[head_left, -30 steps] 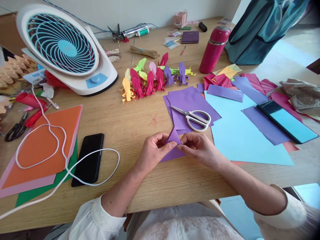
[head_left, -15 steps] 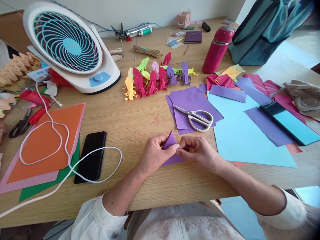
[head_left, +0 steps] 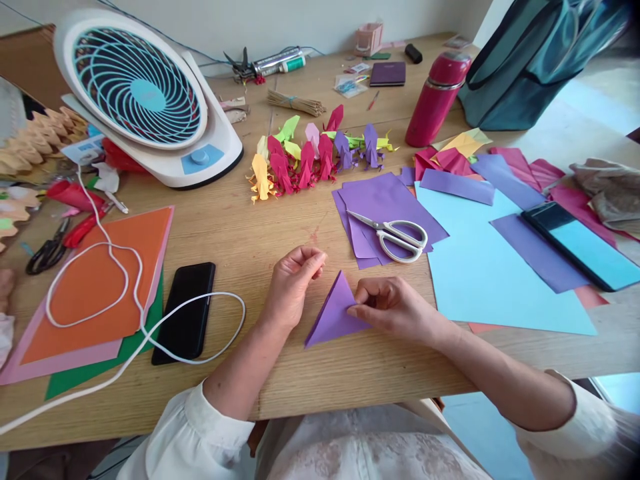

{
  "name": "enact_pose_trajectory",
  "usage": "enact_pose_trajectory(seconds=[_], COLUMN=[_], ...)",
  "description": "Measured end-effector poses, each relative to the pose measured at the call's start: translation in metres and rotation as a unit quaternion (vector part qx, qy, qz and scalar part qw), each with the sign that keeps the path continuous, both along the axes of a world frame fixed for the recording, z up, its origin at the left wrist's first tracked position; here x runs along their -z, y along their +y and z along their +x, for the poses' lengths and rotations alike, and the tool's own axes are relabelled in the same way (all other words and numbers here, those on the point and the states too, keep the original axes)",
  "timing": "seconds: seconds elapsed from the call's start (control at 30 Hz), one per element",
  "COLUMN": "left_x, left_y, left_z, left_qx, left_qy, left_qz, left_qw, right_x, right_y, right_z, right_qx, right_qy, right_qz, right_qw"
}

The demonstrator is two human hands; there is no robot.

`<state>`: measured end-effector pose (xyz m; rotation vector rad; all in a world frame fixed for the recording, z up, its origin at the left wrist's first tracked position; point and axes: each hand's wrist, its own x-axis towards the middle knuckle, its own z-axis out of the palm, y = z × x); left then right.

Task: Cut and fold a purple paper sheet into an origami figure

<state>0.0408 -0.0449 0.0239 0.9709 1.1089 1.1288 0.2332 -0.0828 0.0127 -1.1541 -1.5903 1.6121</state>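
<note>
Folded purple paper sits near the middle of the tabletop's near edge, seen from where I stand as a three-cornered shape. Left hand has just let go of it and drawn off to the left, its fingers curled and thumb pressed in, with nothing visible in the grip. Right hand keeps its pinch on the right side, thumb over fingers. So the paper is held from one side only, and much more of its face shows than a moment ago; I judge that fold is shaped enough to stay together on one pinch.

Its narrow tip points to the far edge of the tabletop. The long axis seems to follow the left side, slanting from the near left corner of the paper to that tip, leaning right. I can't tell whether it touches the wood all along.

Beyond the right hand, scissors rest on purple sheets, beside a light blue sheet towards the right. Farther off stand small paper figures, then a red bottle.
</note>
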Motion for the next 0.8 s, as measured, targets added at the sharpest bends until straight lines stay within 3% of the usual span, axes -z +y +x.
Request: enact_pose_trajectory(seconds=[0.17,0.23,0.43,0.63,0.8], left_x=[-0.005,-0.006,0.001,0.004,0.001], left_y=[-0.004,-0.006,0.000,-0.001,-0.006], left_z=[-0.002,-0.002,-0.006,-0.006,0.000], left_qx=[0.165,0.194,0.163,0.176,0.196], left_qy=[0.096,0.149,0.185,0.208,0.196], left_qz=[-0.001,0.029,0.048,0.079,0.090], left_qw=[0.982,0.969,0.968,0.959,0.957], right_x=[-0.003,-0.002,0.004,-0.003,-0.007], right_y=[0.008,0.010,0.011,0.012,0.012], right_z=[0.003,0.005,0.011,0.007,0.004], right_qx=[0.111,0.146,0.215,0.144,0.135], right_qy=[0.060,0.058,0.076,0.109,0.089], right_qz=[-0.050,-0.048,-0.030,-0.073,-0.089], right_qw=[0.991,0.986,0.973,0.981,0.983])
